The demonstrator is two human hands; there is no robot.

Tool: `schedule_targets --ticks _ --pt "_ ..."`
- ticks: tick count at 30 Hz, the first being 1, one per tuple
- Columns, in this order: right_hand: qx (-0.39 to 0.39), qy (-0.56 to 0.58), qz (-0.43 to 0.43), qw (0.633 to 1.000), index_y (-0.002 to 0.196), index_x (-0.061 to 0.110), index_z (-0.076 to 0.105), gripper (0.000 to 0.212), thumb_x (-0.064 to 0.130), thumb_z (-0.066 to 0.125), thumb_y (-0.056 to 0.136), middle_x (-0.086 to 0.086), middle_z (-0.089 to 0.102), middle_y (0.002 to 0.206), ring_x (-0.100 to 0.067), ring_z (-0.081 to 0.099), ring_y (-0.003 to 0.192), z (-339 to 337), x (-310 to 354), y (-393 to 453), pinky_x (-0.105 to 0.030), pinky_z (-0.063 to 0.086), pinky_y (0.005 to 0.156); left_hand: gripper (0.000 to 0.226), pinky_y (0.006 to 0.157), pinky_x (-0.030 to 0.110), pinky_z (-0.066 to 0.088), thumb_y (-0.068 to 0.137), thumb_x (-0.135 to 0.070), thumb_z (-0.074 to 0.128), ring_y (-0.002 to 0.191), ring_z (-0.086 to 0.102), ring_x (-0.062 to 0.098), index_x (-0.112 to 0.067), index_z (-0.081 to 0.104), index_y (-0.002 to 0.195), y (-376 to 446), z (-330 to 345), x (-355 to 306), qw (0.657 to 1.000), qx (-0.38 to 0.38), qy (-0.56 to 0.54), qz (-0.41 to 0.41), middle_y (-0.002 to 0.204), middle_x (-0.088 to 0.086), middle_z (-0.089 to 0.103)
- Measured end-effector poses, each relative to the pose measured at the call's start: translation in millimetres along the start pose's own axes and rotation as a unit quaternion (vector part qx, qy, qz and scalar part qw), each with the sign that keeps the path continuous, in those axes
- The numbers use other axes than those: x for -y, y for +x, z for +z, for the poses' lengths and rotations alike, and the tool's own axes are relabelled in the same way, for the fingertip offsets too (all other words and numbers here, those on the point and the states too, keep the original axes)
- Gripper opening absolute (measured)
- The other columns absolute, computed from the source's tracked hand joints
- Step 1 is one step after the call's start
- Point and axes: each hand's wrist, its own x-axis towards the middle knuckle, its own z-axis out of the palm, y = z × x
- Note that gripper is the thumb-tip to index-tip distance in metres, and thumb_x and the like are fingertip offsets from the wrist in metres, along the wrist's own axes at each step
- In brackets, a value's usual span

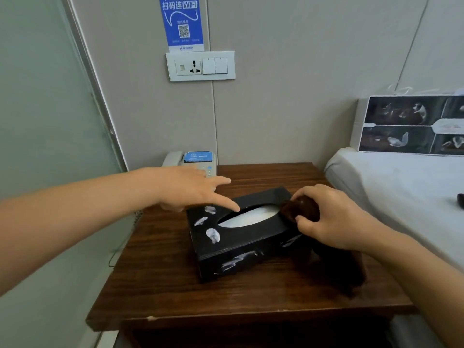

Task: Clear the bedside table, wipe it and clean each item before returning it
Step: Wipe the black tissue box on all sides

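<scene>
Between both hands' fingers [305,222], tissue box [241,234], on bedside table [175,285].

our left hand [190,189] reaches in flat, fingers straight and spread; our right hand [326,217] is curled tight, knuckles up, wrist bent.

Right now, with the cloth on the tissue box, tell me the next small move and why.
Probably draw the brown cloth in the right hand leftward across the black tissue box top: the cloth sits at the right end, the left hand steadies the box, and the left part looks unwiped.
</scene>
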Motion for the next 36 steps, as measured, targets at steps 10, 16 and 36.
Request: schedule_targets --ticks 10,16,36 --pt "-0.015 0.005 0.002 1.000 0.116 0.042 0.057 0.037 0.039 0.076 0.084 0.013 0.056 0.107 -0.008 0.057 0.098 2.8 -8.4 7.2 -0.021 0.043 0.084 0.101 0.070 0.011 0.038 0.086 0.002 0.071 0.092 0.060 0.011 -0.060 0.025 0.151 11.9 7.9 9.5 0.978 0.053 -0.163 0.115 0.121 -0.015 0.054" --pt "-0.080 0.022 -0.008 0.996 0.120 0.035 0.065 0.038 0.035 0.075 0.083 0.008 0.063 0.107 -0.014 0.062 0.097 -6.9 -4.3 6.6 -0.024 0.048 0.084 0.090 0.070 0.013 0.039 0.078 -0.028 0.087 0.086 0.057 0.007 -0.056 0.035 0.147 9.1 9.4 -21.7 0.968 -0.010 -0.237 0.084 0.096 -0.010 0.067" --pt "0.076 -0.038 -0.117 0.989 0.109 0.034 0.063 0.025 0.044 0.068 0.087 0.013 0.061 0.099 -0.008 0.061 0.089 0.3 45.8 -30.1 -0.030 0.053 0.080 0.062 0.130 0.043 0.005 0.078 -0.049 0.084 0.142 0.042 0.008 -0.036 0.059 0.133 11.2 36.0 -72.7 0.913 -0.234 -0.328 0.059 0.135 -0.017 0.052"
